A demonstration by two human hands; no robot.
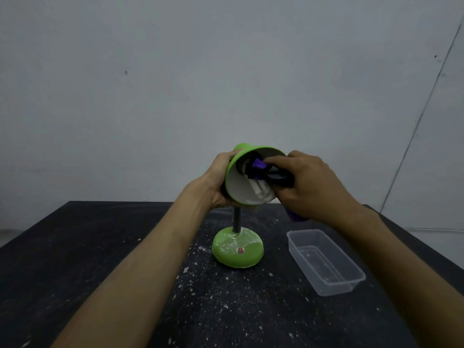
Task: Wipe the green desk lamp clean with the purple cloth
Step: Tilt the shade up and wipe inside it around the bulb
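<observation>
While cupping the tilted shade of the green desk lamp with the left hand and gripping the purple cloth inside it with the right hand, could crack the white bulb or topple the whole lamp on the table by pushing hard.

I can read no text from here; the red sticker on the green lamp base is too small to make out.

Close head-worn view, forward and downward
</observation>
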